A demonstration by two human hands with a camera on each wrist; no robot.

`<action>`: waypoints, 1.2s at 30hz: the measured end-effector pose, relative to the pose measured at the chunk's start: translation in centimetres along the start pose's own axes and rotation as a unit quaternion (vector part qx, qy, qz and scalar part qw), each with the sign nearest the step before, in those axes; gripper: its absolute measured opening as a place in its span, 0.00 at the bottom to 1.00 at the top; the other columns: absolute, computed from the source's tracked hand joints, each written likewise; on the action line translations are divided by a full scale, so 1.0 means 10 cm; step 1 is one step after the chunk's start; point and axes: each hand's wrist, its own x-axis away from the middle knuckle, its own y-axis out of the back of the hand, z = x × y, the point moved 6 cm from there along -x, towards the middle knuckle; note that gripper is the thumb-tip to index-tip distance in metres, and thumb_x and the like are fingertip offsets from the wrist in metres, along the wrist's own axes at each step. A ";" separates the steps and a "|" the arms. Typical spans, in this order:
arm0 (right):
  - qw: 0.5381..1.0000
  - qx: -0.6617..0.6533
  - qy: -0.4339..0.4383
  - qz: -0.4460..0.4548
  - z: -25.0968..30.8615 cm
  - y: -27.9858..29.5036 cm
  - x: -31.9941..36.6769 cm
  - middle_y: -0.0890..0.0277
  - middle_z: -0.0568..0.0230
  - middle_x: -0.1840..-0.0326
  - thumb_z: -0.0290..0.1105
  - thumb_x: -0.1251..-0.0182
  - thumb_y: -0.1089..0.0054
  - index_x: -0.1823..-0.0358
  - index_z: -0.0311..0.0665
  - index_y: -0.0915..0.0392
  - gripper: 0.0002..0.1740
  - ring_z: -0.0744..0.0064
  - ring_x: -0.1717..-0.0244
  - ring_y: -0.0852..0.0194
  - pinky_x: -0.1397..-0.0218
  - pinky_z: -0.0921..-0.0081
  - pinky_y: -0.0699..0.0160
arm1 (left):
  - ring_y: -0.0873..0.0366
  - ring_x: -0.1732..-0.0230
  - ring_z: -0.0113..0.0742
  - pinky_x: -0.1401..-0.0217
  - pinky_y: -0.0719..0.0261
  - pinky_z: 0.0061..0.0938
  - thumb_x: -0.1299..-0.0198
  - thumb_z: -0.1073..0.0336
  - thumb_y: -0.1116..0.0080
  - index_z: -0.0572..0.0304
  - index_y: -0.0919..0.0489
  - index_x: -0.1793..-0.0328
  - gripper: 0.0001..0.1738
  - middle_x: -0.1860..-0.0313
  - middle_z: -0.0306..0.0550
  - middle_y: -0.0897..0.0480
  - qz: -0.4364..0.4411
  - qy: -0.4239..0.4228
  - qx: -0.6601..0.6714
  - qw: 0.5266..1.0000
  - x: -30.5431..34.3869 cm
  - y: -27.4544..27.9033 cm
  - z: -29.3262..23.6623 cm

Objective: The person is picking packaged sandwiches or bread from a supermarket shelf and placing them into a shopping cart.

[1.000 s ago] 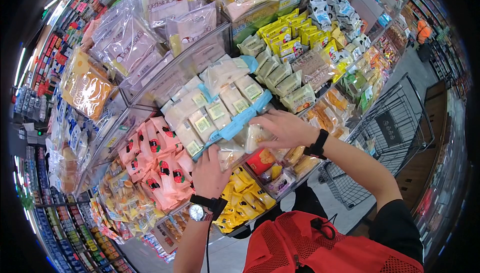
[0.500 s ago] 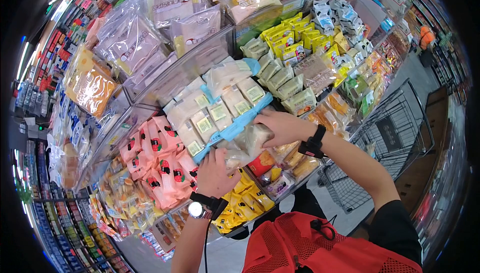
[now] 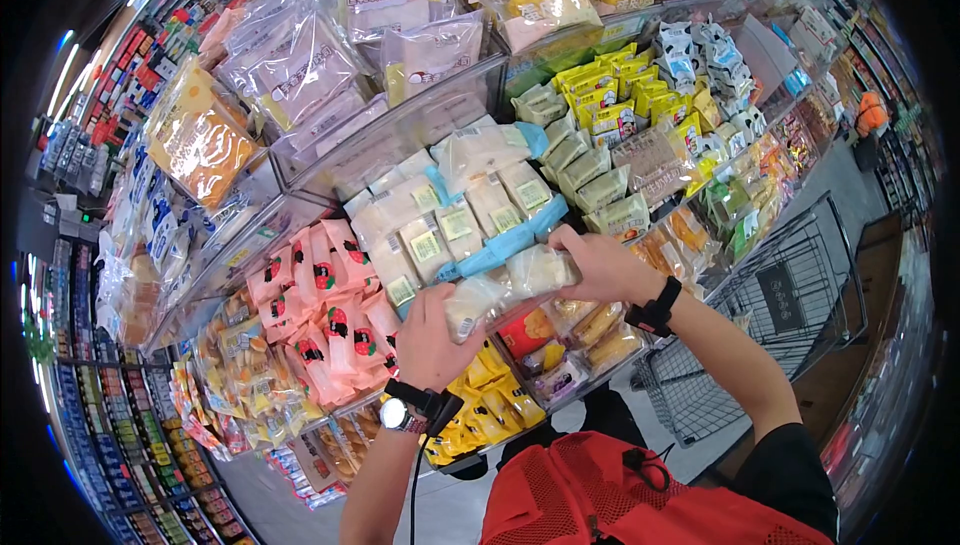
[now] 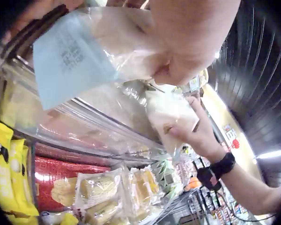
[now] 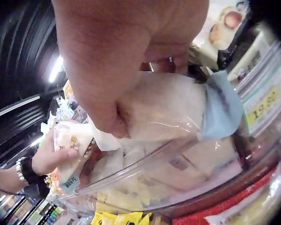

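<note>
In the head view my left hand [image 3: 435, 345] grips a bread packet [image 3: 473, 307] in clear wrap, at the front edge of the bin. The left wrist view shows the blue printed end [image 4: 72, 61] of this packet. My right hand [image 3: 608, 263] holds a second white bread packet [image 3: 543, 270] beside it, thumb pressed on the near side. In the right wrist view that packet [image 5: 164, 110] has a blue end and covers some fingers. Just behind both hands, rows of matching white packets [image 3: 460, 230] with blue ends and barcode labels fill the bin.
Pink strawberry-printed packets [image 3: 335, 305] lie left, yellow packets [image 3: 490, 395] in front. Green-grey packets [image 3: 580, 170] sit behind right. Clear bin walls [image 3: 400, 115] divide the display; a price tag [image 5: 262, 110] hangs on one. A shopping cart [image 3: 770, 295] stands right.
Both hands have gripped packets at the front of the bin and raised them slightly, turning them upward into fuller view. The head view has shifted a little.
</note>
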 end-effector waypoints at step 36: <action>0.984 0.140 0.110 0.033 0.21 -0.14 -0.14 0.23 0.57 0.32 0.36 0.42 0.26 0.28 0.47 0.27 0.37 0.48 0.31 0.27 0.29 0.52 0.30 | 0.24 0.36 0.61 0.34 0.24 0.49 0.48 0.71 0.27 0.57 0.32 0.28 0.40 0.37 0.58 0.22 0.088 0.029 -0.017 0.996 0.11 -0.21 0.01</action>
